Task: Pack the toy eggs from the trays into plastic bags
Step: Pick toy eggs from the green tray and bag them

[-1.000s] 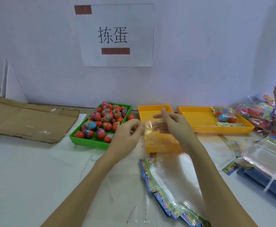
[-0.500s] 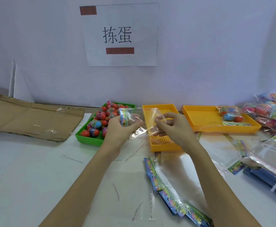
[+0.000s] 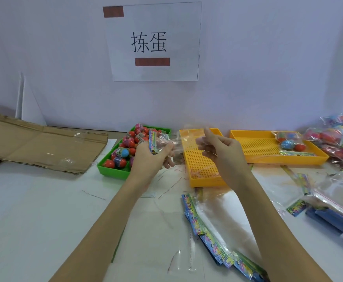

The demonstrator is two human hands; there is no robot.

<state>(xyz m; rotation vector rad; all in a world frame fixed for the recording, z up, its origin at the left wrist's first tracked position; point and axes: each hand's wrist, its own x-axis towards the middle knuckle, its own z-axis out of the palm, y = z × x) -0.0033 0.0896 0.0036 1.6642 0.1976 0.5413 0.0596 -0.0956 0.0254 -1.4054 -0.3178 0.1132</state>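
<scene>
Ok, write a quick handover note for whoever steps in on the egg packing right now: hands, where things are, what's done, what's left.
Left hand: grips the printed end of a clear bag, held over the table.
Right hand: pinches the bag's other side, apparently pulling it open.
Eggs: loose toy eggs fill the green tray. The near yellow tray looks empty.
Done: one filled bag lies in the far yellow tray; more filled bags are piled at the right.
Left: nothing visible in the held bag yet; fill it, then keep packing. Spare bags lie in front.
</scene>
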